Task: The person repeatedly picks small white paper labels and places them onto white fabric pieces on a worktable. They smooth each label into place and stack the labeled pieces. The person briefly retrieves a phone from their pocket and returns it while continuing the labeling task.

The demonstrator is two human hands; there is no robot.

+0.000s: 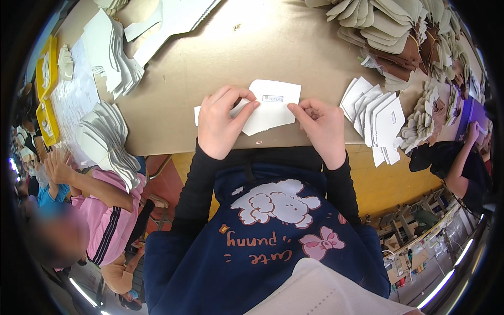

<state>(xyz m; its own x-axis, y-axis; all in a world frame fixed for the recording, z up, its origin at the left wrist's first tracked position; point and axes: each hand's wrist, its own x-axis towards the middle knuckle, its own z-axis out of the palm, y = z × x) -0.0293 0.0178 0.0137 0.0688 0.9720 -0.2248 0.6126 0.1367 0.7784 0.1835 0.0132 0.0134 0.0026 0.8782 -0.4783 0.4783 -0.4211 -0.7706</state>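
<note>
White card piece (273, 107) pinched by both hands, fanned stack (379, 122) beside

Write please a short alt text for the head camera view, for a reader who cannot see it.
Two bare hands, left hand and right hand, hold a white paper piece with a small label at the edge of a brown table. A fanned stack of white pieces lies to the right, and other people work nearby.
</note>
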